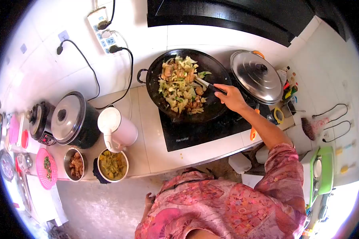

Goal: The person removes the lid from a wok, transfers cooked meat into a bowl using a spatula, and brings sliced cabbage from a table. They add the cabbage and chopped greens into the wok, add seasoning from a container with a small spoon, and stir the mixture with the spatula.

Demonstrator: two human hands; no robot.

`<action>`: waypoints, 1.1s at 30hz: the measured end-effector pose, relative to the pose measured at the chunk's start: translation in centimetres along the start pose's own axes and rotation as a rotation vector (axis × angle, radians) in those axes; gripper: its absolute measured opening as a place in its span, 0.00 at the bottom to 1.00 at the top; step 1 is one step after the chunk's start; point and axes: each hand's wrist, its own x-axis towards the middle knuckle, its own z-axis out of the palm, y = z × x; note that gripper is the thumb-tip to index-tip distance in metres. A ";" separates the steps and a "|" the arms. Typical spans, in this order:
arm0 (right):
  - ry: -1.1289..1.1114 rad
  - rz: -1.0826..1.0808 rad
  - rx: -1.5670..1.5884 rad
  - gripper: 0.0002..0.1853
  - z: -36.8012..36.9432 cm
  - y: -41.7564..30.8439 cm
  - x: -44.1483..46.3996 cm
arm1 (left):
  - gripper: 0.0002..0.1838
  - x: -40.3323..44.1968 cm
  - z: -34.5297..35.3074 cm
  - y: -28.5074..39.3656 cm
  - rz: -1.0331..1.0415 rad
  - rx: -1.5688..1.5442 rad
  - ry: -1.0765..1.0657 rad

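My right hand point(229, 96) is closed around the black handle of a spatula point(202, 81), whose metal end reaches into the food. A large black wok point(217, 65) stands on the black cooktop point(179, 133). Chopped cauliflower and browned meat pieces point(181, 85) lie in its left and middle part. Low beside the patterned clothing, my left hand point(149, 199) hangs away from the counter; its fingers are partly seen and curled, and it is too small to tell whether anything is in them.
A lidded pan point(257, 75) stands right of the wok. To the left are a pink pitcher point(123, 131), a large lidded pot point(73, 119), a bowl of yellow food point(113, 164), a bowl of meat point(74, 164) and a pink basket point(46, 169). Cords hang from a power strip point(101, 30).
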 end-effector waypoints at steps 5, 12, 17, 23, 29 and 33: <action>0.008 -0.407 -0.689 0.23 -1.7 -3.5 -3.6 | 0.30 1.8 -0.5 -0.9 0.126 0.065 -0.064; -0.126 -0.456 -1.091 0.22 -5.6 -8.8 -9.4 | 0.28 2.6 0.0 0.6 0.153 0.006 -0.152; 0.090 -0.166 -0.479 0.17 -9.8 -3.8 -7.3 | 0.27 2.1 -0.4 1.4 -0.085 -0.123 -0.122; -0.191 0.506 0.105 0.20 -9.6 0.4 -0.3 | 0.27 0.1 0.3 1.0 -0.077 -0.163 -0.005; -0.176 0.332 0.542 0.20 0.0 4.3 2.2 | 0.33 -1.5 0.4 0.7 0.159 0.325 0.113; 0.038 -0.121 -0.103 0.20 -0.9 1.1 -0.5 | 0.27 -0.9 0.3 -0.1 -0.014 0.176 0.071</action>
